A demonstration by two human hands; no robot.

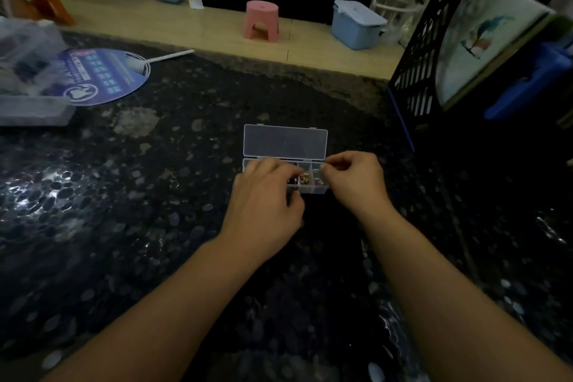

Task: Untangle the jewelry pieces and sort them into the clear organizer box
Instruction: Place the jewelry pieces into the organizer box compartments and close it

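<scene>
**Both hands at the open organizer box**

A dark, glossy speckled stone countertop (130, 195) carries everything. Near its middle sits the clear organizer box (319, 189), a rectangular transparent plastic case with its flat lid (285, 142) swung back. The left hand (265, 195) lies over the box's left compartments, fingers curled; what they touch is hidden. The right hand (353, 178) curls at the right end, fingertips pinched together over the end compartment. Small gold-toned jewelry pieces (304, 178) lie between the hands in a middle compartment.

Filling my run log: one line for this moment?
clear plastic organizer box: lid open | left hand: over compartments | right hand: fingers curled at box's right end
</scene>
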